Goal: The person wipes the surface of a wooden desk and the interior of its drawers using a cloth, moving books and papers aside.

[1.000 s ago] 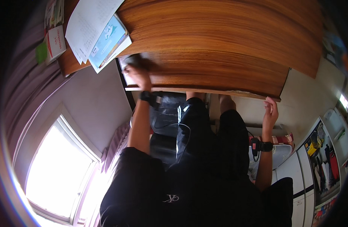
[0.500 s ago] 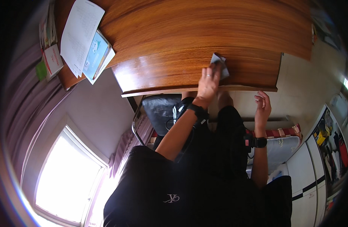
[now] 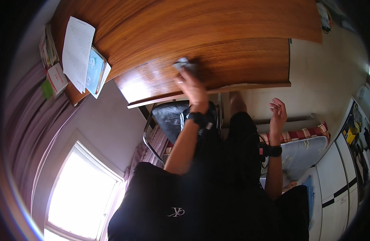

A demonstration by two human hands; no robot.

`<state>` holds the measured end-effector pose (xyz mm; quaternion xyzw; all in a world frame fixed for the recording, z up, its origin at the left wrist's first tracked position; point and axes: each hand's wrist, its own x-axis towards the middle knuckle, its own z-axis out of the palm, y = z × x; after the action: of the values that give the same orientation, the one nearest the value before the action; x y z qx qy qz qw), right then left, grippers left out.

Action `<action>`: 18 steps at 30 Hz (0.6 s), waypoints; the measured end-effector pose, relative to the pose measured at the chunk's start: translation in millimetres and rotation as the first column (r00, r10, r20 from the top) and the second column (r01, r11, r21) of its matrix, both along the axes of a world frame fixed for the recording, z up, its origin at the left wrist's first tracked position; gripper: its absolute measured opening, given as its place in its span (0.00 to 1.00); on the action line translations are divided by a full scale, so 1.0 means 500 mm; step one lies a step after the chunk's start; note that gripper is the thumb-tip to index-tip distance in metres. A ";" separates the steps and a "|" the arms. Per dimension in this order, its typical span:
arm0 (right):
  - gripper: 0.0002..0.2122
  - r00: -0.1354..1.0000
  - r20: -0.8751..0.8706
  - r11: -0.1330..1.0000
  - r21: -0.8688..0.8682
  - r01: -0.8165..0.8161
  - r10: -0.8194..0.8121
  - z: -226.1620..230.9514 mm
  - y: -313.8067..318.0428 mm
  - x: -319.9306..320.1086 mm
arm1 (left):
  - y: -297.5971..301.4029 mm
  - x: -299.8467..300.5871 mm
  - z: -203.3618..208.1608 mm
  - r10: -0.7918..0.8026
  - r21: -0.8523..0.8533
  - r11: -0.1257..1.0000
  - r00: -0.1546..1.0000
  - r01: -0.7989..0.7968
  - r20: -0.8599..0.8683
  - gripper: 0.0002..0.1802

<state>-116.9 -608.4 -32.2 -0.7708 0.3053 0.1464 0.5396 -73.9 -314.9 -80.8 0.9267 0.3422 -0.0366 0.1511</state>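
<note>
At the worktop's front [image 3: 201, 24], left hand [image 3: 193, 89] on grey cloth [image 3: 184, 63]

Mauve curtains [image 3: 30, 124] hang at the far left, beside a white-and-red box [image 3: 57, 80]. Next come loose printed sheets [image 3: 77, 52], which partly cover a light-blue booklet [image 3: 95, 70] at the worktop's left end; a bright window [image 3: 82, 193] shows below them. Toward the middle, a black chair [image 3: 167, 118] sits under the lower front board [image 3: 241, 60]. The grey cloth lies on that board, left of its middle, slightly blurred and crumpled. Fingertips of the left hand are on its near edge, the grip pinching the cloth; a dark strap [image 3: 197, 118] circles that wrist. Farther right, the right hand [image 3: 278, 114] hangs near the board's right corner, apart from it, its grip slack and slightly spread, fingers loosely curled. Beyond it are a red checked cushion edge [image 3: 318, 130] and, at the far right, white cabinet doors [image 3: 331, 176].
</note>
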 end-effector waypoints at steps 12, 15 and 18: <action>0.10 0.997 0.025 0.997 0.001 0.076 -0.076 0.012 -0.007 -0.023 | 0.038 0.037 -0.013 0.134 -0.139 0.984 0.972 -0.108 0.195 0.27; 0.11 0.995 -0.012 0.992 0.069 0.103 -0.103 -0.002 -0.006 -0.023 | 0.053 0.051 -0.006 0.237 -0.073 0.971 0.960 -0.228 0.152 0.25; 0.11 0.996 0.054 0.996 0.055 0.073 -0.076 -0.012 -0.022 -0.022 | -0.058 0.103 0.001 0.103 -0.092 0.991 0.988 -0.092 0.115 0.36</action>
<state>-127.8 -619.5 -38.0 -0.7482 0.3147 0.1126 0.5731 -22.5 -343.9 -80.1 0.9020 0.3756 0.0116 0.2127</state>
